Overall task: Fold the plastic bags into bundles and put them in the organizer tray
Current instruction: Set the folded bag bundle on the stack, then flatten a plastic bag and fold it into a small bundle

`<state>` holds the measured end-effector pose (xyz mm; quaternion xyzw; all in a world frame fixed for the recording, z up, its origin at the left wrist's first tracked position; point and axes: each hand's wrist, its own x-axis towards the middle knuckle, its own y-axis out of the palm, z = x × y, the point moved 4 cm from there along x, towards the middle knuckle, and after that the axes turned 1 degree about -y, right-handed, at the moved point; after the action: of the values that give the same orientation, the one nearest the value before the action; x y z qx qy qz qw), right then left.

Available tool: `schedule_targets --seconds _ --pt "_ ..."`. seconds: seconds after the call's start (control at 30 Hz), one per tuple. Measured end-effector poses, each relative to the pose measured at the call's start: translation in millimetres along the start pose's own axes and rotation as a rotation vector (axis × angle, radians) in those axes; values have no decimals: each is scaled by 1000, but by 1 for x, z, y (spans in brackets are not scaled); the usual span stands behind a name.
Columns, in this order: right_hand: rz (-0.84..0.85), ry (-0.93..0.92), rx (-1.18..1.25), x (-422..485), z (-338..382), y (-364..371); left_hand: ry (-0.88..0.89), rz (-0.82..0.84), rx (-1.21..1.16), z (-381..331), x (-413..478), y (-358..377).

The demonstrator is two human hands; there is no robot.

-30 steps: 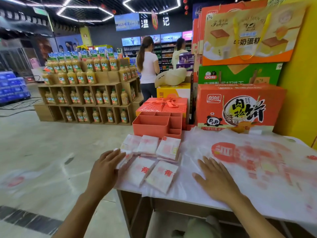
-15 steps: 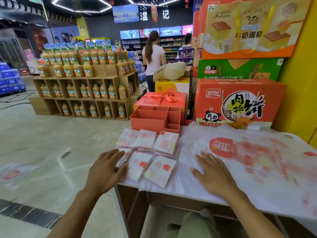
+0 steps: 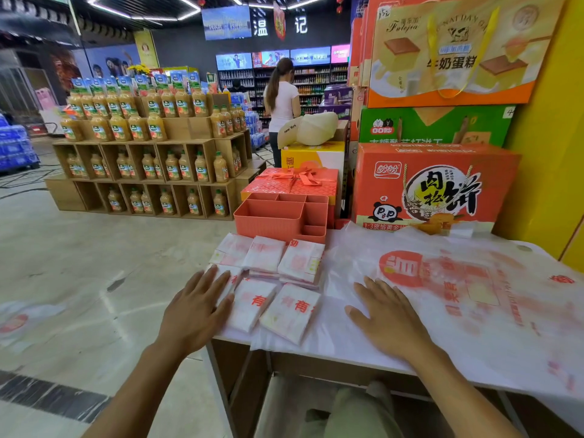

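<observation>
Table (image 3: 234, 336): left hand (image 3: 192, 311) on bundle (image 3: 230, 275)

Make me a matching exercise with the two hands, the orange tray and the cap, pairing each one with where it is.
Things:
1. left hand
2. right hand
3. tray
4. cap

Places:
a. on the yellow box
b. flat on the spread-out bag
c. just behind the folded bundles
d. on the leftmost front bundle

Pairs: 1-d, 2-b, 3-c, 4-a
</observation>
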<state>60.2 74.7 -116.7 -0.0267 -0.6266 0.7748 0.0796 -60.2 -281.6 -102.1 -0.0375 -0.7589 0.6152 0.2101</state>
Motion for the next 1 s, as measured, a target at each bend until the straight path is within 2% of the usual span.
schedule_targets --seconds 0.3,0.63,0.7,0.83,0.9,1.0 --pt "11 22 15 -1 2 -2 -45 12 -28 -2 3 -3" --pt "-28 24 92 -8 5 -10 -93 -50 -92 1 2 -10" --pt "-99 39 148 -10 7 -17 -72 -89 -88 -3 -2 -14" --pt "-412 120 158 -27 0 -43 39 -131 -9 -25 -7 -19" --pt "-425 169 147 -39 -16 -49 110 -124 10 -44 -8 -18" --pt "-335 274 66 -59 -55 -52 189 -93 -24 -82 -6 -15"
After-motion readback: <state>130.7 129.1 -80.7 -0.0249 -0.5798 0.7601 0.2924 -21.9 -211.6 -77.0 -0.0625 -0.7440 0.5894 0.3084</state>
